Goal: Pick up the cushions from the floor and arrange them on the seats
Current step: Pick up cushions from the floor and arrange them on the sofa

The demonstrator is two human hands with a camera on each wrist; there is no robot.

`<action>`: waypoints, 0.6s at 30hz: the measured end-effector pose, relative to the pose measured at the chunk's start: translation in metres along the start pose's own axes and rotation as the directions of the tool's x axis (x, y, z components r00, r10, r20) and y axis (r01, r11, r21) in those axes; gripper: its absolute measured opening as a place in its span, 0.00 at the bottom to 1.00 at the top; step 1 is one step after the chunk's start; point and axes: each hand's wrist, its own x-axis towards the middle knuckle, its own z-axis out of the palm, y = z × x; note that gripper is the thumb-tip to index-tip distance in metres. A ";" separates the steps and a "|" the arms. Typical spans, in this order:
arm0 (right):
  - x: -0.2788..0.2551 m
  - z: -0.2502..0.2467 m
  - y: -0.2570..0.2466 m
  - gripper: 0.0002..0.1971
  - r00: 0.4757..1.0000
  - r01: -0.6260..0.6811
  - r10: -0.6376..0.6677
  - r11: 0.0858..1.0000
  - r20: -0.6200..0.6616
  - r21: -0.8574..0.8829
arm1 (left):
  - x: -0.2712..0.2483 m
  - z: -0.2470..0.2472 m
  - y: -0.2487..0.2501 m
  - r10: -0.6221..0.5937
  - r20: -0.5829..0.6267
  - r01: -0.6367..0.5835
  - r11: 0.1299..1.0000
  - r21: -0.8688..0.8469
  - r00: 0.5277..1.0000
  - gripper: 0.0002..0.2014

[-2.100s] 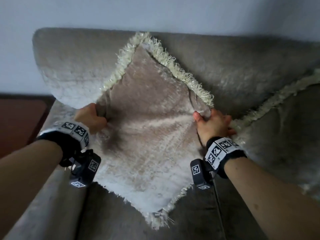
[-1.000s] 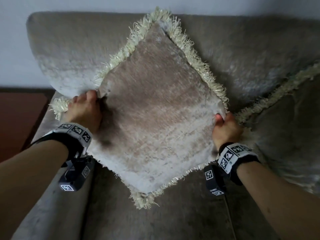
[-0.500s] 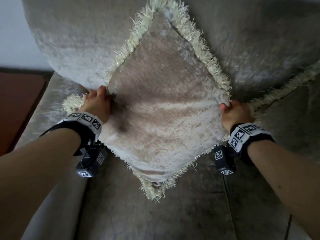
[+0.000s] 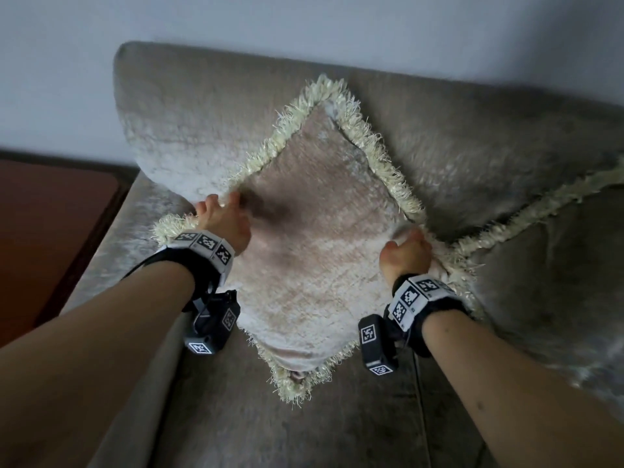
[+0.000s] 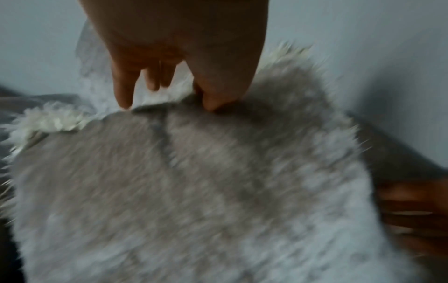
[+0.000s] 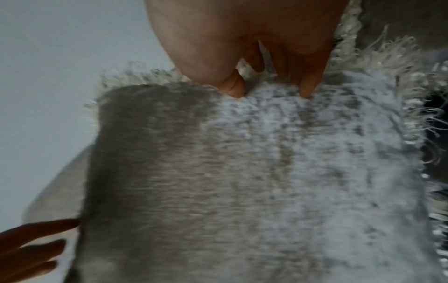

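Velvety beige fabric is pinched at the upper left edge by the left hand, thumb in front, fingers behind; the right corner is gripped by the curled right hand. The fringed cushion has been lowered since a moment ago, its bottom corner now apparently on the sofa seat, top against the backrest. Placement looks nearly complete beside a second cushion.

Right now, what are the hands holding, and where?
Both hold the fringed cushion: left hand at its left corner, right hand at its right corner.
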 end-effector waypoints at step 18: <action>-0.212 -0.184 -0.193 0.11 0.576 0.607 -0.693 0.718 0.434 0.341 | -0.237 -0.233 0.038 -0.170 -0.235 0.072 0.924 -0.374 0.957 0.13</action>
